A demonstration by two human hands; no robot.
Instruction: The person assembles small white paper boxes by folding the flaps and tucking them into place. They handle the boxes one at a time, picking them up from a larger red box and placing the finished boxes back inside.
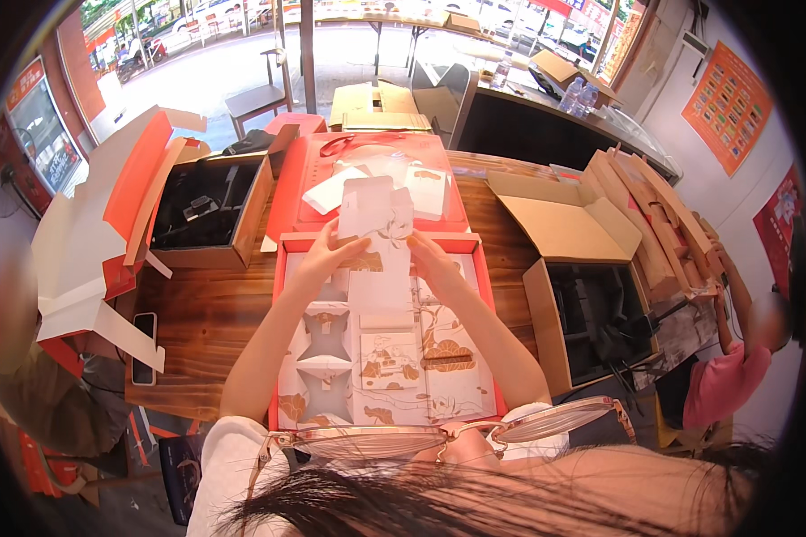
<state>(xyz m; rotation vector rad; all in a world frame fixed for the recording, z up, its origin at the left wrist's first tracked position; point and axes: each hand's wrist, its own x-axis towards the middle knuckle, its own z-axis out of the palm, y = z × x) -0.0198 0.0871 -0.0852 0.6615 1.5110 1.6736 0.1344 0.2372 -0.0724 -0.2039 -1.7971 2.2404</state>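
Note:
Both my hands hold a white folding carton (378,213) printed with brown and grey drawings, raised over an open red gift box (486,291). My left hand (333,255) grips its left side, and my right hand (432,261) has the right side between thumb and fingers. The carton's top flap stands up. Inside the gift box lie several flat white boxes (390,358) with the same kind of drawings. Down the left side of it run open white compartments (324,333) with greyish hollows. My forearms and the carton hide part of the contents.
A closed red box (300,201) behind bears white cartons (336,190) and a red ribbon (338,143). Cardboard boxes holding black items stand left (251,224) and right (535,304). A phone (144,345) lies left. People at both sides are near large cartons (143,174).

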